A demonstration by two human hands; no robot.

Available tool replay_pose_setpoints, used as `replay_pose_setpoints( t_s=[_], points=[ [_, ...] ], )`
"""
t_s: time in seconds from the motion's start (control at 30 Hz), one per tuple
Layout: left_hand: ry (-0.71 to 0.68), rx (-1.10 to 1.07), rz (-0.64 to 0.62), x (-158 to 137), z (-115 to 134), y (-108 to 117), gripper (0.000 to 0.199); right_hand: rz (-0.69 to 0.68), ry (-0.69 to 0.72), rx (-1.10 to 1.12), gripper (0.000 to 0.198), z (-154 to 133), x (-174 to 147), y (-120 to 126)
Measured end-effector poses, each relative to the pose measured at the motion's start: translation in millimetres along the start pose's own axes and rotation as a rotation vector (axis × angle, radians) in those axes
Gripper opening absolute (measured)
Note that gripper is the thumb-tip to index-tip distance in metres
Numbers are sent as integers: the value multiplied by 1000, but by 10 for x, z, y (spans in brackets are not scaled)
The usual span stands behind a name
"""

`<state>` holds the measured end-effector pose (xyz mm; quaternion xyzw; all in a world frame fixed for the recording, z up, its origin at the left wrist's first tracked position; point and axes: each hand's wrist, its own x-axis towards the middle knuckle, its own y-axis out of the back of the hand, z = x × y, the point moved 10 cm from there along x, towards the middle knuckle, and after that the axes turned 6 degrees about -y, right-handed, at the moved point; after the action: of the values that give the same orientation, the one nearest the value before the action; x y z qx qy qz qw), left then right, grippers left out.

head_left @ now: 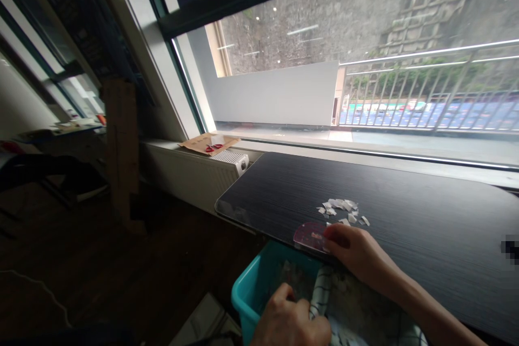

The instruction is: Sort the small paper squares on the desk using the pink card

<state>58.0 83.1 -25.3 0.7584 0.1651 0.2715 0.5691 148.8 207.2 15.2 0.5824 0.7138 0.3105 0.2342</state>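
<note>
My right hand (357, 248) pinches a pink see-through protractor (308, 235) at its right end, low over the front edge of the black table (284, 189). Just beyond the fingers lies a loose heap of small white paper scraps (338, 205), a few of them close to the hand. Below the table edge is a teal bin (253, 281), its inside dim, with something pale and crumpled in it. My left hand (292, 316) is closed at the bin's near side, its fingers curled; the exact grip is hidden. A checked cloth (321, 292) runs beside it.
Behind the table's left corner, red-handled scissors (214, 147) lie on a brown paper envelope (190, 144) over a white radiator (227, 159). A tall cardboard piece (119, 151) stands at left. A large window (279, 92) runs along the back.
</note>
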Motion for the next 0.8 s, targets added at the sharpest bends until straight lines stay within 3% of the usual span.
replay_pose_setpoints(
  t_s=[0.2,0.4,0.5,0.63,0.8],
  points=[
    [19,8,24,-10,9,-39,17,-71,59,20,18,44,-152,-4],
    [31,14,220,20,17,141,22,223,-71,-17,30,625,-30,541],
    [26,8,277,48,26,225,24,278,-119,-83,28,751,-14,655],
    [16,17,260,65,42,224,23,200,-120,-93,27,669,-55,539],
    [-16,25,196,74,83,140,23,109,-56,-68,23,370,-178,304]
  ],
)
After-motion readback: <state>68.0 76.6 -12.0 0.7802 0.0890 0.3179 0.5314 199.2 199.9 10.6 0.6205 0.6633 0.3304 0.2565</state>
